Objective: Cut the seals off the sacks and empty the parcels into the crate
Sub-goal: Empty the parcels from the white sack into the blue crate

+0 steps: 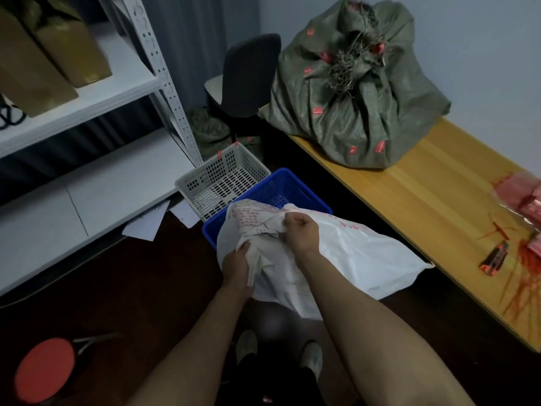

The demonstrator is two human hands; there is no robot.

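Head view: well left of the hands stands a white shelf unit (117, 92), and a white basket (222, 183) sits on the floor beyond the left hand. The left hand (237, 265) is closed round a bunched fold of the white sack (345, 259) at its near edge. Beyond both hands sits the blue crate (295, 191), touching the basket. Its contents cannot be seen, since one end of the sack lies over its near rim. The right hand (301, 230) is fisted on the sack cloth farther up, close to that rim. The sack's body trails off to the right of the hands, toward the desk (424, 186). Far beyond the right hand, a tied green sack (351, 106) rests on the desk. Nearer, a cutter (494, 260) lies among loose red seals (524, 276).

Assessment: the white sack shows no seal, so the step in hand appears to be emptying. The next move calls for raising the trailing end while both grips hold the open end over the crate. The green sack is not yet cut.
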